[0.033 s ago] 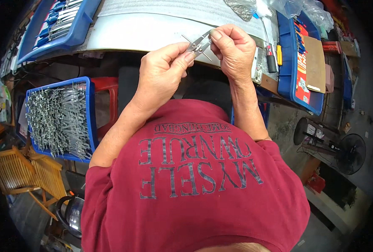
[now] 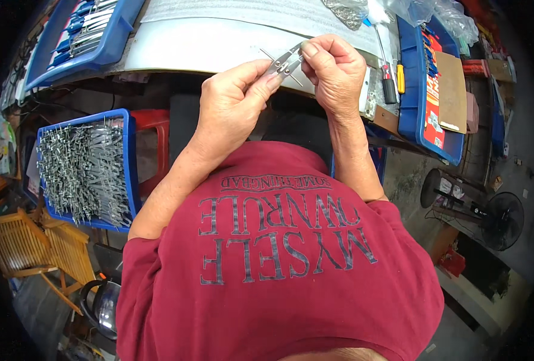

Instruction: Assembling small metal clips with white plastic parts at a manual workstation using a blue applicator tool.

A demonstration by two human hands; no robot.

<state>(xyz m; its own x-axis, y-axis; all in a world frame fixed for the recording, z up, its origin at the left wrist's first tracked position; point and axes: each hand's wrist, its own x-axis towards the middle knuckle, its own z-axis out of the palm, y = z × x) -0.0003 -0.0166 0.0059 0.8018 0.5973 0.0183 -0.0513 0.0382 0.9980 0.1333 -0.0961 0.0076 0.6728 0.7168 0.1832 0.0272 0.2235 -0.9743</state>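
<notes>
Over the near edge of the white work surface, both hands meet at a small metal assembly (image 2: 282, 66) with flat legs, round screw-like parts and thin rods sticking out sideways. My left hand (image 2: 234, 99) is closed, pinching its lower end between thumb and forefinger. At the upper right end, the thumb and forefinger of my right hand (image 2: 338, 72) are pressed together by the tip of a leg; the fingertips partly hide what they grip. To the left, a blue bin (image 2: 131, 162) holds a heap of similar metal parts (image 2: 83, 171).
A blue tray (image 2: 107, 45) of blue-handled tools lies at upper left. Screwdrivers with a black handle (image 2: 390, 90) and a yellow handle (image 2: 400, 78) lie right of my hands, beside another blue bin (image 2: 411, 114) with cardboard. A red stool (image 2: 155, 123) stands left, a fan (image 2: 502, 219) right.
</notes>
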